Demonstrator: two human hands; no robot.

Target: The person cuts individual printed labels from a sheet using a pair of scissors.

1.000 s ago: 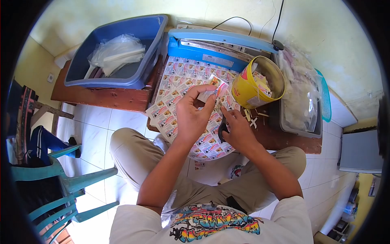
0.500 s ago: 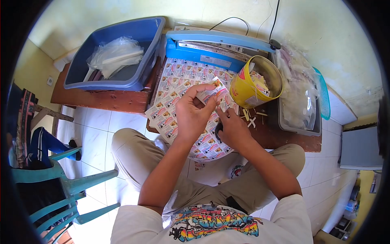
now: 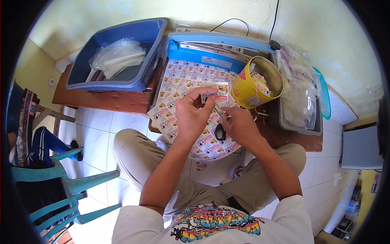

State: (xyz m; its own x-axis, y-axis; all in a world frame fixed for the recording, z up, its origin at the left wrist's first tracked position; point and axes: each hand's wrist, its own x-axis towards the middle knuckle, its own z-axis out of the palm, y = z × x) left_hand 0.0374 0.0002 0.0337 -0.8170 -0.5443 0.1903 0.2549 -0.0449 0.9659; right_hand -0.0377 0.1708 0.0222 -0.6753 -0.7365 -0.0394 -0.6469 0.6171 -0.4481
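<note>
Between the thumb and fingers of my left hand (image 3: 191, 116) is a small printed label (image 3: 222, 90), raised over the sheets. My right hand (image 3: 242, 125) grips a pair of scissors (image 3: 220, 133); one black handle loop hangs below the fingers and the blades reach the label's lower edge. Whether the blades are open there is hard to make out. Under both hands lie printed label sheets (image 3: 170, 107), drooping over the table's front edge. To the right of the label stands a yellow tin (image 3: 244, 88) with paper pieces inside.
A blue paper cutter (image 3: 211, 61) lies behind the sheets. At the left a blue tub (image 3: 118, 85) holds plastic bags. A grey tray (image 3: 298, 129) of clear bags sits right on the brown table (image 3: 280, 140). A green chair (image 3: 73, 185) stands at lower left.
The label has turned from tilted to nearly level. My right hand has shifted slightly right and down, and more of the scissors now shows.
</note>
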